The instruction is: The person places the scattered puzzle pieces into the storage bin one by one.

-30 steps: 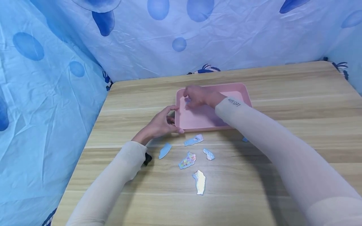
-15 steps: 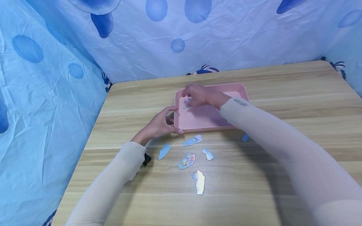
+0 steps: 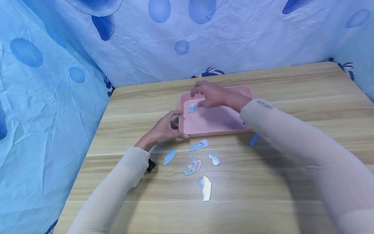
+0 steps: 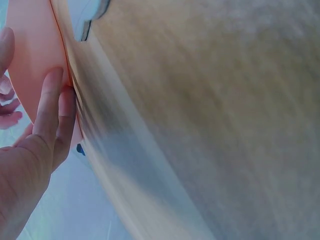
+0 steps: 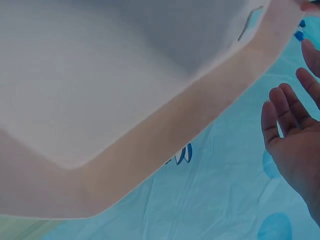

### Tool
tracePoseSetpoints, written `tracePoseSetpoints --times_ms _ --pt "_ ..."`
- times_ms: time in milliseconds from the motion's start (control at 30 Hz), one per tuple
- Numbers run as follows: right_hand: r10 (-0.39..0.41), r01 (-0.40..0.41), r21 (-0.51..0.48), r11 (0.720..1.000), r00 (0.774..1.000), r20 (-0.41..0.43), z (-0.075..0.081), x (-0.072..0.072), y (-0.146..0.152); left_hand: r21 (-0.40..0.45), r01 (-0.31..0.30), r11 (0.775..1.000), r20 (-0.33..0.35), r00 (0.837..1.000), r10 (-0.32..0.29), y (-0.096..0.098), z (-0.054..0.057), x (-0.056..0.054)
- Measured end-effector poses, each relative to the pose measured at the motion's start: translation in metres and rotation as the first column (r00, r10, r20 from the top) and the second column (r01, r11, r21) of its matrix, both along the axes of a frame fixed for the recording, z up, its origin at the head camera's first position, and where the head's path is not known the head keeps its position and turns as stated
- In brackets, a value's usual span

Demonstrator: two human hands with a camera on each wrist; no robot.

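Wood-grain table (image 3: 271,191) under both hands; pink tray (image 3: 214,122) on it, gripped at the near-left corner by the left hand (image 3: 163,128), thumb and fingers against its walls; right hand (image 3: 213,95) over the tray, thumb and fingers spread, holding nothing; nearer the wearer than the left hand, glossy silvery piece (image 3: 205,189), multicoloured piece (image 3: 192,166); small flat blue piece (image 3: 192,108) inside tray, just beside right thumb.

Pink tray (image 3: 217,123); light-blue piece (image 3: 191,109) inside; tan wood-grained table (image 3: 306,120); pale-blue sheet (image 3: 55,107), darker spots.
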State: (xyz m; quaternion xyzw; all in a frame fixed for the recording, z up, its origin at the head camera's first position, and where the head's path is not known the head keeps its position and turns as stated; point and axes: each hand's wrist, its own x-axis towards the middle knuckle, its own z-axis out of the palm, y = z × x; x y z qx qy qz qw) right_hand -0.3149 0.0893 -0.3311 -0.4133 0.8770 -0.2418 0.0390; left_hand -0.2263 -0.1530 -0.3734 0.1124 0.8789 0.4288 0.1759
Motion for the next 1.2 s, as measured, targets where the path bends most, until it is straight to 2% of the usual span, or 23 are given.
tracePoseSetpoints --times_ms 267,467,867,1200 --pt "-0.042 0.038 -0.053 0.998 0.997 -0.070 0.013 0.014 0.028 -0.006 0.000 1.000 -0.006 1.000 0.000 0.002 0.000 -0.001" --pt "-0.022 0.009 -0.108 0.994 0.993 -0.120 0.014 0.031 0.044 -0.010 -0.023 1.000 -0.008 1.000 0.023 -0.002 0.000 0.001" --pt "0.012 -0.045 -0.190 0.981 0.985 -0.170 -0.001 0.063 0.059 -0.012 -0.066 0.998 -0.003 0.998 0.066 -0.013 -0.001 0.009" --pt "0.056 -0.104 -0.228 0.968 0.976 -0.209 -0.018 0.090 0.072 -0.009 -0.054 0.999 0.030 0.998 0.054 -0.001 -0.004 0.008"
